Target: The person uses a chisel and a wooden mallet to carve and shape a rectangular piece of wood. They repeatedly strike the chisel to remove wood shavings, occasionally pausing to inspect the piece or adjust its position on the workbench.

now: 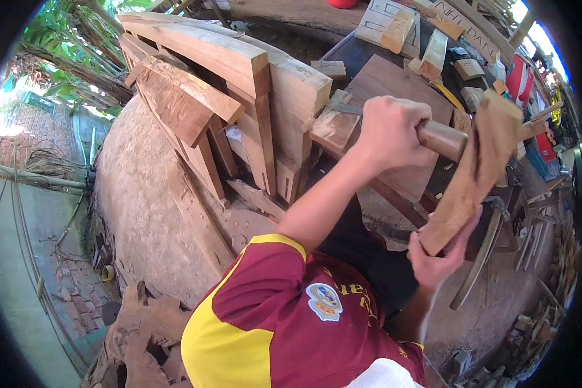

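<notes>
My left hand [394, 132] is closed round a chisel [442, 140] with a thick round wooden handle. Its grey blade [347, 108] sticks out on the left side of the fist, over a pale, rough-cut wood piece [336, 126]; whether the edge touches the wood I cannot tell. Farther right, my right hand [443, 255] grips the lower end of a long wooden block [475, 174], which stands tilted with its upper end leaning right. The block's face is right by the butt of the chisel handle; contact between them is unclear.
Beneath my hands lies a brown board [401, 84] on the workbench. Large shaped timbers [200, 45] lean at the upper left, with a loose plank [200, 220] on the ground. Tools and wood offcuts [469, 69] crowd the far right, and a curved-headed tool [478, 271] hangs beside the bench.
</notes>
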Tool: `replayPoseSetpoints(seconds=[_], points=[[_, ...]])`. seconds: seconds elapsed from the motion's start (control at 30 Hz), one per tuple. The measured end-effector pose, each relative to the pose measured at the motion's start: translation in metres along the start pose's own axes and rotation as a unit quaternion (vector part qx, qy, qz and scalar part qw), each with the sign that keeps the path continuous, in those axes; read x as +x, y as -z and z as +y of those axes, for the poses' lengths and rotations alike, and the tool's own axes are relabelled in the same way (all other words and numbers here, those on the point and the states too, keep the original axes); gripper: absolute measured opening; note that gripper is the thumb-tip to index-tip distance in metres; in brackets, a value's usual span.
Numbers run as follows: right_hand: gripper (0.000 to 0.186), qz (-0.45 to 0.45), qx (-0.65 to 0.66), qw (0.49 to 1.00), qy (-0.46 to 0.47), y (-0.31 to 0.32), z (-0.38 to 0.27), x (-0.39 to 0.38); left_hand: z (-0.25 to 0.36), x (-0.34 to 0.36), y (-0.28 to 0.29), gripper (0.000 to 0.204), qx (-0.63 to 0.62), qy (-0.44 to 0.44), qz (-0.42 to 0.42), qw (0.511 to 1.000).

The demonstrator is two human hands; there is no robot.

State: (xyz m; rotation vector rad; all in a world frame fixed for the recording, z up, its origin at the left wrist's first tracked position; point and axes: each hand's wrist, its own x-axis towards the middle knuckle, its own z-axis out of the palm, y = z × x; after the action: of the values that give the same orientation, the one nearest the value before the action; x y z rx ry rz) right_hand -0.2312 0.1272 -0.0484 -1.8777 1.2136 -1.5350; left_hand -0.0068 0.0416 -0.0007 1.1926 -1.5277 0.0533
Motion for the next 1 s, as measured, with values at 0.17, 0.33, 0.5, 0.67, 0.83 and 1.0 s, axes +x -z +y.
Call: replayPoseSetpoints(seconds=[0.17,0.33,0.5,0.67,0.83,1.0], points=[[0.093,0.007,0.094,0.995,0.041,0.015,0.017,-0.004,-0.002,0.005,0.007,0.023,-0.003,0.02,0.01,1.0],[0.089,0.069,0.213,0.974,0.011,0.041,-0.021,0.02,0.002,0.001,-0.011,0.022,0.038,-0.005,0.018,0.999],[0.079,0.063,0.205,0.976,-0.031,0.06,0.0,0.005,0.019,-0.003,-0.009,0.023,0.009,-0.011,-0.012,1.0],[0.075,0.09,0.173,0.98,-0.028,0.049,-0.01,0.003,0.021,-0.007,-0.004,0.025,-0.014,-0.015,-0.013,1.0],[0.077,0.091,0.17,0.981,-0.025,0.047,-0.017,0.006,0.015,-0.004,-0.003,0.026,-0.014,-0.018,-0.005,1.0],[0.079,0.088,0.181,0.979,-0.038,0.048,-0.02,0.011,0.011,-0.004,-0.005,0.025,0.003,-0.013,-0.01,1.0]])
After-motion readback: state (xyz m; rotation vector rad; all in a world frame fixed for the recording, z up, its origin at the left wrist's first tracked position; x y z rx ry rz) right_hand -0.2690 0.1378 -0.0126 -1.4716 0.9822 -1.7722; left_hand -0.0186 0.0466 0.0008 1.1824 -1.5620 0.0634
